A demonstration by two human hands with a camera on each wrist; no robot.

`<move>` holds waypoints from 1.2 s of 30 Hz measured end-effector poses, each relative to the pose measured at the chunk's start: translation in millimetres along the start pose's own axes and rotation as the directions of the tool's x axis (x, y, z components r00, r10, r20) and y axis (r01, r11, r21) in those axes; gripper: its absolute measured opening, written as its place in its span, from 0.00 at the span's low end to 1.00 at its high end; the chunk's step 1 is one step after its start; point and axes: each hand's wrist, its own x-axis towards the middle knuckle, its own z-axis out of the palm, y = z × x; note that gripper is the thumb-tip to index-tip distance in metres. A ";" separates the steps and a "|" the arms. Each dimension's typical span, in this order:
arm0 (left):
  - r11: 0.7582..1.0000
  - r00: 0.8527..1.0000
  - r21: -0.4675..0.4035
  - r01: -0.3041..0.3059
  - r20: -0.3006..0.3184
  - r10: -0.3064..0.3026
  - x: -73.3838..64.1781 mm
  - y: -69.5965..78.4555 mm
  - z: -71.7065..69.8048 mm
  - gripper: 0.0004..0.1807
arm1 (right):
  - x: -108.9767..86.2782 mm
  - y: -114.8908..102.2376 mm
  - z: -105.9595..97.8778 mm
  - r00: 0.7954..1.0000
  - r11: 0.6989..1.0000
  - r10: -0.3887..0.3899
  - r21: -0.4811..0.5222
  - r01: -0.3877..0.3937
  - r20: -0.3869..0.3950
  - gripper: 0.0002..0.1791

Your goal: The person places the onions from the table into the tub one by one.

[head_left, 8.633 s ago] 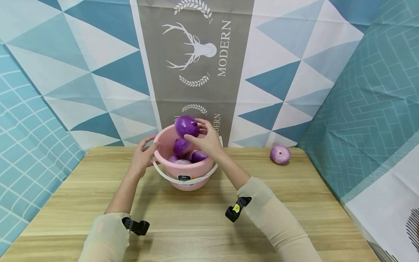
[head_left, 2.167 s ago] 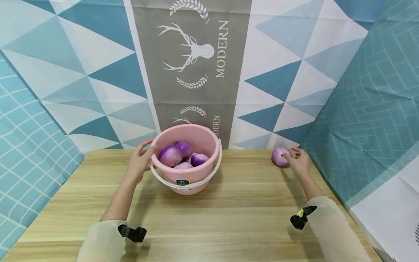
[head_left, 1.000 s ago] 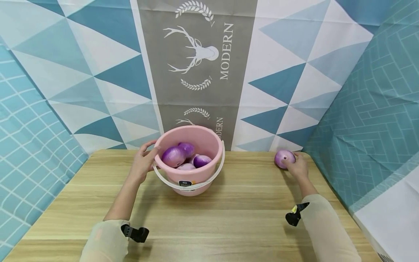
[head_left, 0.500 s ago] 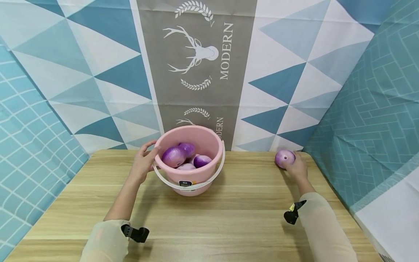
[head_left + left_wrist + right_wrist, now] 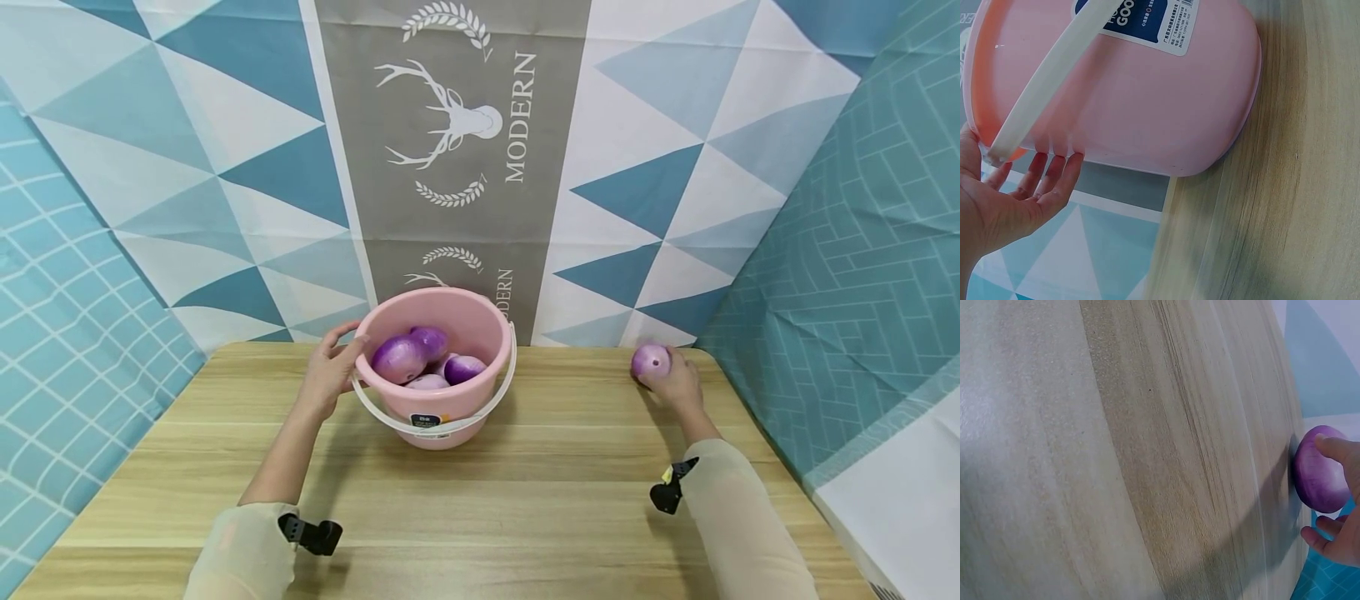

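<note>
A pink bucket point(image 5: 450, 401) with a white handle point(image 5: 500, 392) stands upright near the table's back edge. Several purple onions point(image 5: 400, 358) lie inside it. My left hand point(image 5: 327, 375) holds the bucket's left side, thumb at the rim; in the left wrist view the fingertips point(image 5: 1074, 164) press the outer wall below the rim. Far to the right, a single purple onion point(image 5: 649, 362) is at the table's back corner, root end facing the camera. My right hand point(image 5: 680, 387) grips it from the right; the right wrist view shows the thumb point(image 5: 1334, 447) on its upper side.
The wooden table point(image 5: 525, 517) ends close behind the bucket at a patterned cloth backdrop point(image 5: 457, 225). Blue tile-print cloth point(image 5: 847, 275) rises along the right edge, and another tiled sheet point(image 5: 67, 333) borders the left.
Earlier my right hand held an onion over the bucket; later it moved right, reached the lone onion and closed its grip round it. My left hand stays at the bucket's rim.
</note>
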 end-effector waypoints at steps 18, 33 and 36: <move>1.000 1.000 0.007 -0.011 -0.008 0.011 1.3 -1.4 0.5 0.30 | -2.7 -0.7 6.4 0.996 0.999 -0.051 -0.008 0.050 -0.072 0.44; 1.000 1.000 0.021 -0.010 -0.004 0.010 -1.2 0.5 -0.1 0.30 | -2.2 -1.9 -8.1 0.993 0.997 -0.073 0.001 0.073 -0.092 0.47; 1.000 1.000 0.020 -0.009 -0.005 0.009 -0.9 0.4 -0.2 0.30 | -3.4 -3.8 -13.0 0.992 0.997 -0.075 0.024 0.077 -0.104 0.47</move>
